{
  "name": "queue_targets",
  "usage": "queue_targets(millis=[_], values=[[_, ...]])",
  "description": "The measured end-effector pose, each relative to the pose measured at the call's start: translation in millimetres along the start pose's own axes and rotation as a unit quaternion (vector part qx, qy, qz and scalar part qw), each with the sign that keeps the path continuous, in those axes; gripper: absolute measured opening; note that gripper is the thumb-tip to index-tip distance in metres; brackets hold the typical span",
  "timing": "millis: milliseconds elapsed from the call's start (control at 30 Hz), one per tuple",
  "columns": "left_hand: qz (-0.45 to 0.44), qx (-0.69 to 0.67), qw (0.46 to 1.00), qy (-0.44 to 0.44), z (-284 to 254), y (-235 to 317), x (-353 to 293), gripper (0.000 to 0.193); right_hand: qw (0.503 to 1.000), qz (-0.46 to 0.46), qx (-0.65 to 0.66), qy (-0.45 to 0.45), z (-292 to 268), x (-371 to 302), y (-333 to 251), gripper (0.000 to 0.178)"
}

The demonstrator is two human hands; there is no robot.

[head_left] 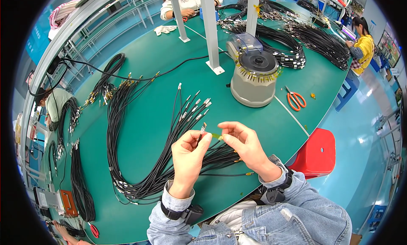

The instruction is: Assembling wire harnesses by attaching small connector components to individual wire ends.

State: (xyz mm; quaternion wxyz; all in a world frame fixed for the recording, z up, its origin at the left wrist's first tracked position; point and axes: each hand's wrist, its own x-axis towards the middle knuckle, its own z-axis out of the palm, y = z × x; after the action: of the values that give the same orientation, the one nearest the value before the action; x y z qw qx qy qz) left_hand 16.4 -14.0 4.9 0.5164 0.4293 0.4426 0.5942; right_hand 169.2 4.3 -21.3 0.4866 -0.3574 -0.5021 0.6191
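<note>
Cable end (203, 129) — one, black with a pale tip; held above the counter (148, 113), inward from its near edge. Long axis steep, tip up and leaning slightly right, toward the counter's far edge.

Left hand (189, 152) — thumb and forefinger pinched on the cable end, just below the tip; the nearer hand to it.

Tape strip (216, 136) — one, small, yellow, see-through; just right of the cable end, between the two hands, lying roughly crosswise to the cable's axis. Contact with the cable: cannot tell.

Right hand (246, 146) — fingers curled, tips facing left toward the cable end, tape strip at the thumb tip; whether pinched or merely stuck, cannot tell.

Cable bundle (123, 177) — black, looped on the counter, left of and below the hands.

Tape dispenser (254, 87) — round, grey; beyond the right hand, toward the far edge.
</note>
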Motion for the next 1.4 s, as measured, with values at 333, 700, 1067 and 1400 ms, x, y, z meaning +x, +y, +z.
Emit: queue_targets(millis=[333,700,1067,1400], values=[[0.015,0.020,1.000,-0.003,3,-2,-1,0.005,0.994,-0.106,-0.003,-0.012,4,3,5,0.010],[0.007,0.024,0.999,-0.020,0,2,1,0.015,0.991,-0.135,-0.007,0.005,8,-1,-2,0.004],[0.261,0.311,0.913,0.032,9,-10,-4,0.023,0.986,-0.163,-0.039,0.027,17,6,-2,0.005],[0.308,0.370,0.875,0.052,10,-12,-4,0.025,0.985,-0.161,-0.047,0.039,17,7,1,0.004]])
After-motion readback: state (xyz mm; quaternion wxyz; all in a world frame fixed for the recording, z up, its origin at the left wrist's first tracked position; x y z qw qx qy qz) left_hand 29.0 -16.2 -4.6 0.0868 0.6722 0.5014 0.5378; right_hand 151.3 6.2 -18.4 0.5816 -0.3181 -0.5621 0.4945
